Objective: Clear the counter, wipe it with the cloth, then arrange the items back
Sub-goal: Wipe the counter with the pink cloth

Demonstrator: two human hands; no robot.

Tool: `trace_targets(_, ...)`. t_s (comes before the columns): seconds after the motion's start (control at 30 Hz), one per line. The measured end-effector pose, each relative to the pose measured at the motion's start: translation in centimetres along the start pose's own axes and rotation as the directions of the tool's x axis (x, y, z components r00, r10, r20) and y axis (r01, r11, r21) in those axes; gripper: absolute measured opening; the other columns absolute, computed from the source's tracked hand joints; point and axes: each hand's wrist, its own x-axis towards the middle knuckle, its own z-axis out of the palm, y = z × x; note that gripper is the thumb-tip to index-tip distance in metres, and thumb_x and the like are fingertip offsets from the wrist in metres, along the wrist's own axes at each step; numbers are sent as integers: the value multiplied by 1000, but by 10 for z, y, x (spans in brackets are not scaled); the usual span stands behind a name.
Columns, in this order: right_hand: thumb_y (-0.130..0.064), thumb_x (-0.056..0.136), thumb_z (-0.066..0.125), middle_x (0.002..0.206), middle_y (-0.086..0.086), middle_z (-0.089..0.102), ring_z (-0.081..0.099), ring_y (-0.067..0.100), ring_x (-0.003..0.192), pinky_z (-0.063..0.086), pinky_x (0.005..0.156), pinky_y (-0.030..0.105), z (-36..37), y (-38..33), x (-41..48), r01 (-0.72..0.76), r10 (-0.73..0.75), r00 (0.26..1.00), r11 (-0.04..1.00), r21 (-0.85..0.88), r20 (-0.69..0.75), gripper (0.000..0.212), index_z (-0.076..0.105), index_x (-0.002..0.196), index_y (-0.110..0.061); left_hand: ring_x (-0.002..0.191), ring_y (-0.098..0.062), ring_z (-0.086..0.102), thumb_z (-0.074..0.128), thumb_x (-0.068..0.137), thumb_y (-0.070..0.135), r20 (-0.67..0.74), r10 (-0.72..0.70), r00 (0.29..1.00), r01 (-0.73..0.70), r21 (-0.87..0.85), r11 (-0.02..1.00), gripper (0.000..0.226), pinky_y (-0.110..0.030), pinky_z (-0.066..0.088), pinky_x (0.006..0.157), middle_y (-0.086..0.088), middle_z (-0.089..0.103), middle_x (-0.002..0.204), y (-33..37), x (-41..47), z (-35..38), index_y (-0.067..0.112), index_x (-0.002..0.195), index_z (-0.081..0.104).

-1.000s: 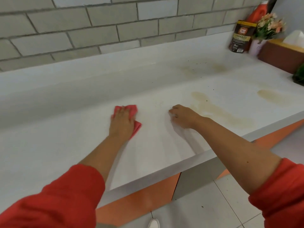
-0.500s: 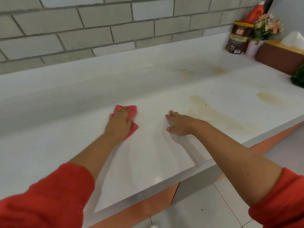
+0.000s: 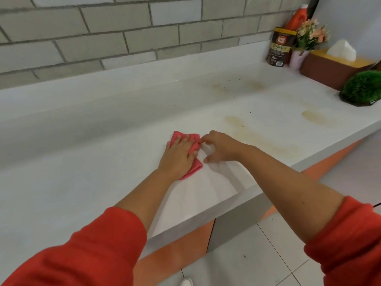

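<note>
A pink-red cloth [image 3: 179, 135] lies folded on the white counter [image 3: 99, 166], a little left of the middle. My left hand [image 3: 178, 156] presses flat on top of it with straight fingers. My right hand [image 3: 221, 148] rests on the counter right beside it, fingers bent, its index fingertip touching the cloth's right corner and its thumb apart from it on the counter. Brownish stains [image 3: 259, 141] spread over the counter to the right of my hands, and another stain [image 3: 313, 117] lies further right.
At the far right corner stand a dark granules pouch [image 3: 279, 47], an orange bottle [image 3: 298, 18], a small flower pot [image 3: 309, 38], a brown tissue box [image 3: 329, 71] and a round green plant [image 3: 362, 88]. Dark crumbs dot the back of the counter. A tiled wall rises behind.
My left hand slid the cloth to the right. My right hand moved left to meet it and now touches the cloth's corner. The view swung right, so the green plant shows.
</note>
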Motion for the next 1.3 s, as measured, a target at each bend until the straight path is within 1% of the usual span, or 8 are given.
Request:
trace_targets(0.13,-48,63,81,123,3,45,45,20,111,42,95,32,4,-13,-18,-33,29,991,999,28,134,94,35,137,-15,146,-13,1,14,103,29,15,-27,1000,29,-143,989,46,-36,-3,117,5,12,158,14,-25,-4,25,147,24)
trace_targets(0.33,-52,59,81,139,11,37,36,31,129,39,103,40,22,-24,-25,-197,207,973,976,-95,106,118,12,146,-10,146,-8,0,8,102,29,50,-34,998,46,-253,966,49,-31,-7,117,6,12,158,33,-50,8,24,149,20)
trace_targets(0.47,-53,60,81,144,12,34,33,33,133,36,106,42,14,-16,-39,-253,281,948,950,-183,148,121,7,148,-14,146,-13,2,9,102,31,56,30,998,-22,-145,989,49,-34,-4,117,4,12,158,54,-67,13,23,149,23)
trace_targets(0.7,-14,86,63,156,9,19,27,29,141,31,109,34,-21,1,-73,-273,286,955,953,-132,85,86,8,151,-14,147,-19,1,26,98,47,100,192,976,-195,17,981,54,-40,-2,117,4,10,158,88,-79,28,26,148,22)
trace_targets(0.93,-6,93,46,151,6,31,36,26,135,35,103,30,-14,6,-86,-279,278,960,959,-52,-24,57,30,146,-16,147,-19,4,36,99,31,124,381,916,-400,228,888,52,-35,3,118,3,9,158,67,-101,34,29,148,19)
trace_targets(1.03,-5,95,39,153,5,28,30,25,139,29,109,29,-9,4,-89,-253,252,967,965,-63,-20,50,36,144,-16,147,-16,4,31,100,40,113,308,945,-327,234,916,52,-32,4,118,5,9,158,44,-117,23,29,148,18)
trace_targets(1.2,-5,94,39,149,5,35,36,23,135,31,106,28,-1,-4,-83,-220,220,973,975,11,-66,47,44,139,-15,147,-20,2,24,100,43,24,52,998,-55,120,991,53,-37,1,118,1,9,159,63,-105,21,24,149,16)
trace_targets(1.3,-6,93,41,144,6,42,41,23,132,34,103,27,5,-8,-75,-198,203,974,979,52,-105,43,49,135,-14,147,-22,-2,22,100,43,53,57,997,-63,116,991,54,-40,-2,118,-1,4,159,78,-100,27,25,150,13)
